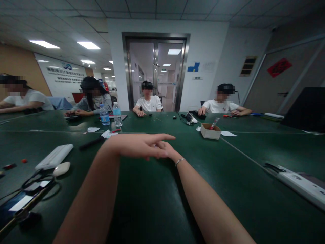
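hands crossed over the middle of the table, both bare and holding nothing. left hand lies on top, palm down, flat, fingers stretched out together toward the right with the forefinger longest. right hand sits underneath it, mostly hidden; whether its fingers are spread or curled cannot be told. thin metal bracelet circles the right wrist. both forearms run from the lower edge up to the crossing point.

table surface is dark green, smooth and slightly glossy, with pale seams between its sections.

nearest items to the left: a slim black pen-like stick lying flat, a long white ribbed case with rounded ends, and a smooth cream oval mouse-like piece just beside it. black scissors rest near a dark glossy phone-like slab at the lower left corner. two small red bits lie well apart from the hands.

further out: two clear plastic water bottles with blue labels stand upright side by side, white paper scraps near them. to the right, a small open cardboard box, square and shallow, holds a red-handled tool tilted out of it. a long white flat case lies at the right edge.

four other persons sit along the far side of the table, their hands on their own items; a steel-framed glass door stands behind them.
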Tool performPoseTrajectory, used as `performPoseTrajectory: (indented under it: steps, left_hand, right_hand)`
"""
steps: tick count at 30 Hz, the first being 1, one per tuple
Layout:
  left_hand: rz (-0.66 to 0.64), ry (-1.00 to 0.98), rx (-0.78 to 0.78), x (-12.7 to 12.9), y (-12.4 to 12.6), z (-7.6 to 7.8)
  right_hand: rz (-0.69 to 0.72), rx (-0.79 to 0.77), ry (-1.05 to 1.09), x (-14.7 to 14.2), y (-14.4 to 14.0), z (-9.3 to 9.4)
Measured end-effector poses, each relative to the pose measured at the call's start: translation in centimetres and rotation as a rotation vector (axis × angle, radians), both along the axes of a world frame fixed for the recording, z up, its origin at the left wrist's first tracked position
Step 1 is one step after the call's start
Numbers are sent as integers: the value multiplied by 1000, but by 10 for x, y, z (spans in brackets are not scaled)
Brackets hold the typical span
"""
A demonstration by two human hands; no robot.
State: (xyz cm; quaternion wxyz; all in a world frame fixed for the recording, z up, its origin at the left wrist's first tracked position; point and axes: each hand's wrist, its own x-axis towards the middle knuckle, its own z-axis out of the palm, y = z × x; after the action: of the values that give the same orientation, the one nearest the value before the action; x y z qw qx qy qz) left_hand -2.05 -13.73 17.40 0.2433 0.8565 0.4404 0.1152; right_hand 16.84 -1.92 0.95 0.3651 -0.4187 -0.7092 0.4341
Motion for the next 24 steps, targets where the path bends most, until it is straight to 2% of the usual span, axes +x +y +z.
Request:
performPoseTrajectory:
  steps: [2, 5, 8, 10, 13, 19, 24]
  left_hand:
    - [155, 126, 40, 17, 41, -18]
    - [469, 219, 116, 29, 84, -68]
    - [544, 64, 37, 32, 99, -118]
    - [537, -33, 41, 34, 99, -138]
    - [518, -116, 63, 37, 95, -150]
    - [480, -191, 75, 32, 96, -152]
    - [439, -256, 71, 25, 105, -161]
  right_hand:
    - [0, 2, 40, 0, 3, -3]
    - [-21, -27, 75, -1, 4, -5]
    - [-58, -27, 71, -2, 3, -3]
    - [-80, -18, 51, -3, 1, 0]
    - [-85, -14, 35, -2, -2, 3]
    - [3, -21, 86, 1, -1, 3]
    - [-40, -165, 255, 5, 0, 3]
